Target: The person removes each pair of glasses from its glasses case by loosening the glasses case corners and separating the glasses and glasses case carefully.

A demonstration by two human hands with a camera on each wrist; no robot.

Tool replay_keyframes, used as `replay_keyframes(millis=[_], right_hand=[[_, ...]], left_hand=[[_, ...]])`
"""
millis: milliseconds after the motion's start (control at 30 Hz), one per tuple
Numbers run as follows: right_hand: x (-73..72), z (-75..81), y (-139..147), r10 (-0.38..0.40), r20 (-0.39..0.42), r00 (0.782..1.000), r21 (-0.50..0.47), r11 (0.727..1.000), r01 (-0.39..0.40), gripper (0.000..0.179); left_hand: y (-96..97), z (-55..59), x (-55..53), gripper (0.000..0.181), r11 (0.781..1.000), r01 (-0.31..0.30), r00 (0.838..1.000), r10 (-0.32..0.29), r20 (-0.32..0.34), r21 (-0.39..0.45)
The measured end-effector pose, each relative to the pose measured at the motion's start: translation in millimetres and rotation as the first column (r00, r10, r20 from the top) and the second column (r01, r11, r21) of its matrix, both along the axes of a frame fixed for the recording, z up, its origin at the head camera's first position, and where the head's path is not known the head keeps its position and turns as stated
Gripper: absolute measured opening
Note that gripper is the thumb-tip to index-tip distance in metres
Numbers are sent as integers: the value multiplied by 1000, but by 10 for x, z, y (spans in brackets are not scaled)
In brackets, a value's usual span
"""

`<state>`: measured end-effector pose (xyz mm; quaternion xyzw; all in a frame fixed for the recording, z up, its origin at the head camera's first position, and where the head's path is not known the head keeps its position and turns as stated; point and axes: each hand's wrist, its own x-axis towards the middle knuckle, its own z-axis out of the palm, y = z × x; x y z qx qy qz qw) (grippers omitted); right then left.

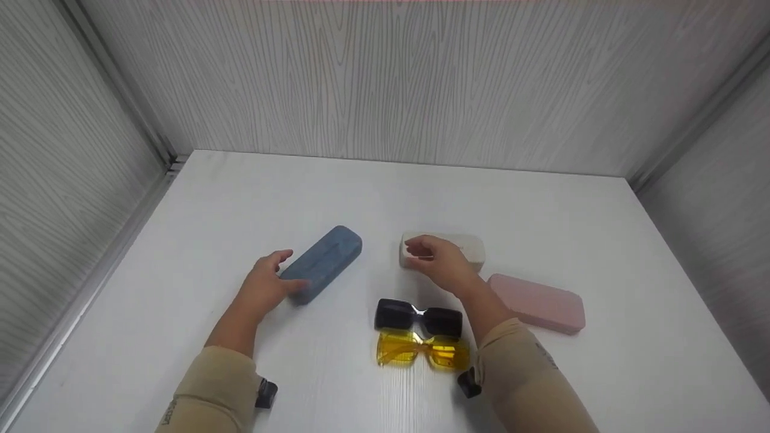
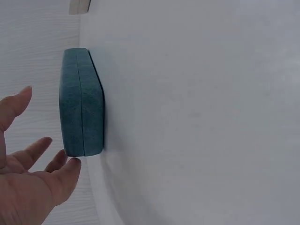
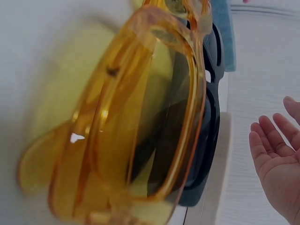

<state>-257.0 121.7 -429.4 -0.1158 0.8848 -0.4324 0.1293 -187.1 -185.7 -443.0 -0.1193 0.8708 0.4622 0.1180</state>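
A blue glasses case (image 1: 323, 263) lies slanted on the white table. My left hand (image 1: 264, 285) is at its near end, thumb and fingers spread; the left wrist view shows the fingers (image 2: 68, 176) beside the end of the closed case (image 2: 82, 103), not wrapped round it. Above a cream-white glasses case (image 1: 472, 245) hovers my right hand (image 1: 442, 261), fingers loosely bent with nothing between them, hiding part of that case. In the right wrist view the palm (image 3: 281, 173) faces the camera, also holding nothing.
Black sunglasses (image 1: 444, 322) and yellow-tinted glasses (image 1: 448, 353) lie folded one before the other near the right forearm. A pink glasses case (image 1: 541, 302) lies to the right, partly behind that arm. Grey wood-grain panels (image 1: 385, 78) border the table (image 1: 240, 192).
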Motion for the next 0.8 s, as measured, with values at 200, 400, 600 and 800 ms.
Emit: replay_keyframes(millis=[200, 400, 600, 800], right_hand=[[-7, -63, -64, 18, -19, 1000, 5, 1000, -17, 33], [-5, -94, -114, 12, 0, 1000, -9, 1000, -12, 36], [-29, -106, -155, 3, 42, 999, -9, 1000, -2, 38], [-36, -127, -238, 3, 69, 998, 40, 999, -6, 43]], left_hand=[[26, -126, -41, 88, 1000, 17, 999, -17, 42, -18], [37, -187, -63, 88, 998, 34, 999, -33, 24, -46], [3, -171, -77, 83, 997, 66, 998, -65, 24, -45], [-25, -126, -89, 81, 989, 124, 992, -121, 40, -79]])
